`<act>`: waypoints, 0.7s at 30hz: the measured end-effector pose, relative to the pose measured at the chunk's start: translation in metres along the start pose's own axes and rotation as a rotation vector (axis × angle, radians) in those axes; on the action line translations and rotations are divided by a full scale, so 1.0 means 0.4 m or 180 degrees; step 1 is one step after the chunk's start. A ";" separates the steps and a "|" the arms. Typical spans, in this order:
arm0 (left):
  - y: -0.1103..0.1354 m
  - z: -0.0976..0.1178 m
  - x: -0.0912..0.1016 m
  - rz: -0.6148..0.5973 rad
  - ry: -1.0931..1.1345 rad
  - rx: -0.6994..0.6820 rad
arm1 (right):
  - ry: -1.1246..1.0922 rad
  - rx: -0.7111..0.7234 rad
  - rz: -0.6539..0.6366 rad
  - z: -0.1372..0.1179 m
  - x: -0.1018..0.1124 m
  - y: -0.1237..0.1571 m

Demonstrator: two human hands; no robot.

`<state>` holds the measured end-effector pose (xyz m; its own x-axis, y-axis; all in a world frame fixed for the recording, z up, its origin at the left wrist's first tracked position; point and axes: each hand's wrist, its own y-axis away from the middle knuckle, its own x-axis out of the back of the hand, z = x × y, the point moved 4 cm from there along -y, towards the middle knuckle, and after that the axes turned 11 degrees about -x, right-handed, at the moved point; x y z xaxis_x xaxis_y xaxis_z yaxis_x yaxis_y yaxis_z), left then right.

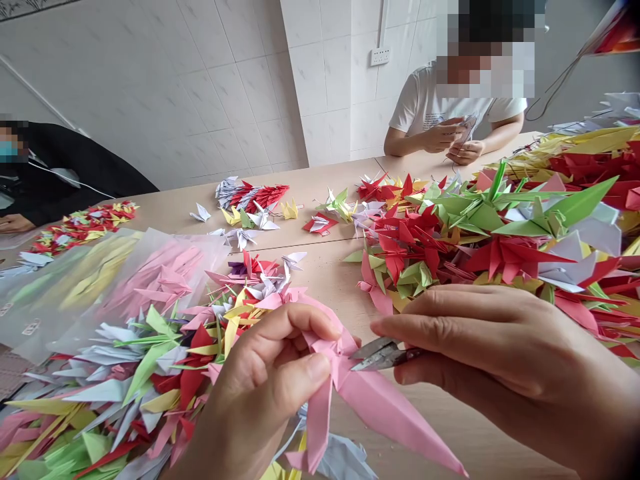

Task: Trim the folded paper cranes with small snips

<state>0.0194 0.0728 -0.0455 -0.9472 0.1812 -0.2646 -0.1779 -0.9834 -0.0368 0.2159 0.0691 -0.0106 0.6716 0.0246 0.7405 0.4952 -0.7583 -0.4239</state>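
My left hand [265, 393] pinches a pink folded paper crane [360, 393] between thumb and forefinger, near the crane's middle. My right hand [500, 360] grips small metal snips [383, 355], their blades touching the crane's body just right of my left fingers. The crane's long pink wing stretches down to the right over the wooden table [330, 280]. A heap of paper cranes [125, 373] in pink, green, yellow, red and grey lies under my left hand.
A large pile of red, green and yellow cranes [500, 240] fills the right side. Clear plastic bags of cranes [100, 280] lie at left. Small crane clusters [255, 200] sit mid-table. A person in white [450, 113] works at the far edge; another in black [60, 173] sits at left.
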 end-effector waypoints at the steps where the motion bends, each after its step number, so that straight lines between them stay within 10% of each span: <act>1: 0.001 0.005 -0.004 0.0102 -0.0110 -0.0006 | 0.0039 -0.0004 0.0000 -0.001 0.000 0.001; 21: 0.009 0.019 -0.018 0.0169 -0.0398 -0.0167 | -0.0012 -0.0029 -0.0066 0.005 -0.011 -0.003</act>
<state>0.0237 0.0680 -0.0365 -0.9813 0.1259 -0.1456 -0.1156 -0.9903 -0.0773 0.2136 0.0711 -0.0142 0.6633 0.0428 0.7472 0.5041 -0.7635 -0.4037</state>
